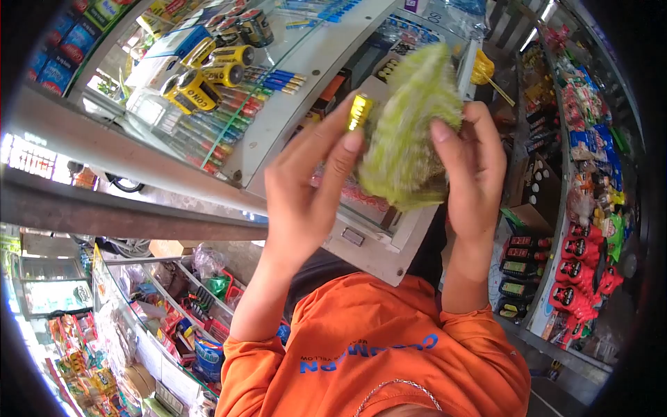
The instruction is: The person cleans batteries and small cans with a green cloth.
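Between the thumb and fingers of my left hand [306, 174] is a small yellow battery [359, 112], held upright. My right hand [476, 163] grips a crumpled yellow-green plastic bag [410, 132] by its right side, thumb on top. The bag is smeared by motion and reaches close to my left fingertips. Both hands are raised over the open drawer [375, 208] of a glass display counter. On the counter at the upper left lie several large yellow batteries [201, 87], near pens and pencils [281, 80].
Dark round cans [253, 28] stand behind the large batteries. To the right, a shelf holds red bottles [577, 257] and other packets. At lower left, a glass case [149, 326] is filled with goods. A grey metal beam [125, 208] crosses the left side.
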A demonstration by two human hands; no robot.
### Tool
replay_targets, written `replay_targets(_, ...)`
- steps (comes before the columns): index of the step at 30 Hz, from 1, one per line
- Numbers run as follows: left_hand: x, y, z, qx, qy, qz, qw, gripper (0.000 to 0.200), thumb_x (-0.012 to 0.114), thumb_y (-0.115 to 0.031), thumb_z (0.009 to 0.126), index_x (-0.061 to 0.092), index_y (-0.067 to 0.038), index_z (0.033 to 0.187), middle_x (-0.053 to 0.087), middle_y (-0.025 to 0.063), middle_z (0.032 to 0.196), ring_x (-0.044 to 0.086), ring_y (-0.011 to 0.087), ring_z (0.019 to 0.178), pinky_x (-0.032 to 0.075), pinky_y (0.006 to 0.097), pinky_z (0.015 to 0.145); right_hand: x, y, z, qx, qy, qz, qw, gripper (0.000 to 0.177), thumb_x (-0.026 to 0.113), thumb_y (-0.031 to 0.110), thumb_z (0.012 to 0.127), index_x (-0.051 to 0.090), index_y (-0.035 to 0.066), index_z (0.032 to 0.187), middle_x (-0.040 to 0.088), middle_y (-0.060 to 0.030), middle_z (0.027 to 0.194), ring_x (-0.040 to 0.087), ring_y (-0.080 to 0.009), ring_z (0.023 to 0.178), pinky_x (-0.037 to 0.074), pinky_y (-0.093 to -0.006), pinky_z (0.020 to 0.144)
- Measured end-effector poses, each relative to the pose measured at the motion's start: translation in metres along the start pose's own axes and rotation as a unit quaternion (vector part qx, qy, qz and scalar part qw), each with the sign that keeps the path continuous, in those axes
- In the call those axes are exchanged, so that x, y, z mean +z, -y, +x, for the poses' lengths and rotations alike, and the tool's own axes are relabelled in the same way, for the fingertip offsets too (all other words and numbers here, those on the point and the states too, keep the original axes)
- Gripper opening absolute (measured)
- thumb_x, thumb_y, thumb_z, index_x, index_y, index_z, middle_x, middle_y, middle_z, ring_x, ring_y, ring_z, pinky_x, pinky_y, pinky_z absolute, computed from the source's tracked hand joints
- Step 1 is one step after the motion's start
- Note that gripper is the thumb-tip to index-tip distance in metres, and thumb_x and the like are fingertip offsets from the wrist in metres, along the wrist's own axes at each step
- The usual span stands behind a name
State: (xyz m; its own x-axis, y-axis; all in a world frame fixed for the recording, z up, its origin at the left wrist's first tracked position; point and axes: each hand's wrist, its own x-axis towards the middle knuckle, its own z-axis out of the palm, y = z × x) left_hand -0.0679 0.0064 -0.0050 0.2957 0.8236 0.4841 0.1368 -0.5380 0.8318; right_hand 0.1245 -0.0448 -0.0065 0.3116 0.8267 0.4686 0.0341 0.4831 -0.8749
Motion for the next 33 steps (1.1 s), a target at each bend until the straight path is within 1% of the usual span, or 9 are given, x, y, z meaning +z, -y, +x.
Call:
replay_targets(5,0.011,0.006,-0.008,0.159,0.046,0.142,0.976,0.039,0.058,0.005,0.095,0.065,0.003,0.133,0.065,0.0191,0.096,0.07,0.0328,0.088,0.053,0.0401,0.075,0.031,0.0,-0.012,-0.026,0.011,0.055,0.998,0.048,0.073,0.012,0.098,0.052,0.0,0.14,0.069,-0.0126,0.116,0.065,-0.0157,0.112,0.049,-0.0262,0.096)
replay_targets(7,0.017,0.007,-0.018,0.172,0.081,0.169,0.967,0.045,0.052,0.005,0.09,0.055,0.008,0.135,0.065,0.0265,0.124,0.069,0.0343,0.114,0.054,0.0422,0.094,0.023,0.003,-0.011,0.011,0.01,0.098,0.995,0.046,0.074,0.018,0.099,0.055,0.0,0.137,0.07,-0.0117,0.117,0.066,-0.0144,0.111,0.051,-0.0272,0.092)
replay_targets(10,0.028,0.005,-0.021,0.223,0.084,0.041,0.97,0.07,0.05,0.011,0.099,0.008,0.003,0.154,0.049,0.0308,0.14,0.069,0.0344,0.108,0.055,0.0428,0.093,0.014,-0.003,-0.006,-0.056,0.062,-0.101,0.991,0.032,0.074,0.025,0.098,0.066,0.002,0.118,0.07,-0.0107,0.103,0.071,-0.019,0.094,0.053,-0.0324,0.075)
replay_targets(14,0.023,-0.006,-0.018,0.077,0.067,-0.084,0.991,0.049,0.038,0.01,0.104,0.013,0.001,0.145,0.047,0.0261,0.135,0.063,0.0272,0.106,0.049,0.0356,0.093,0.013,-0.006,-0.005,-0.23,0.066,-0.262,0.935,0.03,0.076,0.024,0.093,0.065,0.003,0.11,0.063,-0.014,0.091,0.065,-0.0351,0.083,0.052,-0.0417,0.07)
replay_targets(18,0.024,0.003,-0.015,0.138,0.058,-0.049,0.987,0.053,0.045,0.011,0.102,0.016,0.002,0.145,0.049,0.0253,0.131,0.062,0.0253,0.097,0.051,0.0355,0.086,0.012,-0.004,-0.008,-0.262,0.055,-0.261,0.927,0.029,0.072,0.021,0.097,0.062,0.001,0.115,0.065,-0.0146,0.091,0.068,-0.0341,0.082,0.053,-0.0402,0.07)
replay_targets(20,0.018,0.007,-0.008,0.29,0.097,0.082,0.949,0.055,0.054,0.013,0.098,0.023,0.003,0.143,0.054,0.0232,0.124,0.063,0.0245,0.092,0.051,0.0363,0.082,0.013,0.001,-0.014,-0.039,0.032,-0.128,0.99,0.028,0.067,0.02,0.102,0.058,-0.001,0.118,0.067,-0.0157,0.089,0.071,-0.0349,0.079,0.053,-0.0394,0.068)
replay_targets(25,0.024,0.003,-0.016,0.2,0.058,-0.001,0.978,0.055,0.057,0.013,0.096,0.026,0.004,0.141,0.058,0.0224,0.123,0.064,0.0237,0.093,0.052,0.0348,0.084,0.014,-0.002,-0.017,-0.054,0.014,-0.114,0.992,0.027,0.063,0.02,0.104,0.057,-0.001,0.118,0.069,-0.0166,0.088,0.072,-0.0356,0.077,0.053,-0.0393,0.066)
replay_targets(27,0.022,-0.008,-0.013,0.047,0.105,-0.066,0.991,0.056,0.057,0.013,0.097,0.025,0.004,0.142,0.056,0.0217,0.123,0.065,0.0243,0.096,0.052,0.0348,0.085,0.013,-0.005,-0.018,-0.091,0.014,-0.146,0.985,0.026,0.063,0.02,0.104,0.057,-0.001,0.118,0.068,-0.0165,0.088,0.072,-0.0356,0.078,0.053,-0.0397,0.066)
replay_targets(33,0.018,0.005,-0.013,0.206,0.056,-0.006,0.977,0.043,0.065,0.012,0.093,0.044,0.005,0.131,0.062,0.0211,0.114,0.064,0.0279,0.096,0.052,0.0356,0.082,0.013,-0.005,-0.02,0.002,0.012,-0.103,0.995,0.029,0.057,0.024,0.109,0.057,-0.003,0.121,0.066,-0.0178,0.087,0.072,-0.0312,0.075,0.051,-0.0385,0.063)
